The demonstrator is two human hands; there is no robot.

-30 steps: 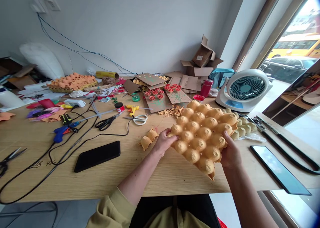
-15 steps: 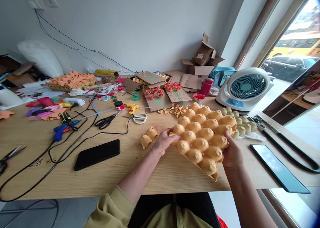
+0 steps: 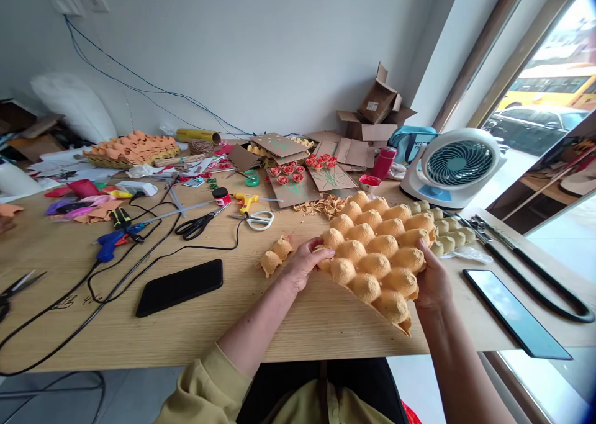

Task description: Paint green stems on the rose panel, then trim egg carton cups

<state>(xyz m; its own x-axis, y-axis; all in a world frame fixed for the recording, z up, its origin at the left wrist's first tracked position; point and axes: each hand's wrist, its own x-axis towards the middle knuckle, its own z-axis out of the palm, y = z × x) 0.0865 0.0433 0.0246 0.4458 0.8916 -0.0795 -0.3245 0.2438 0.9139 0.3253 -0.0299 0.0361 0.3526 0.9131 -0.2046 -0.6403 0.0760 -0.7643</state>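
Note:
An orange paper egg tray (image 3: 377, 253) is held bumps-up, just above the wooden table (image 3: 139, 324). My left hand (image 3: 303, 264) grips its left edge, fingers curled round a cup. My right hand (image 3: 432, 281) grips its right edge, thumb on top. A small cut-off piece of egg tray (image 3: 276, 255) lies on the table just left of my left hand. A paler egg tray (image 3: 447, 234) lies under and behind the held one.
A black phone (image 3: 179, 287) lies to the left, a tablet (image 3: 510, 313) to the right. Scissors (image 3: 199, 225), white-handled scissors (image 3: 258, 220), glue guns (image 3: 246, 201) and cables lie behind. A white fan (image 3: 454, 166), cardboard sheets with red flowers (image 3: 295, 182) and boxes stand at the back.
The egg tray has sunk a little and tilted flatter towards the table, with both hands still gripping its edges.

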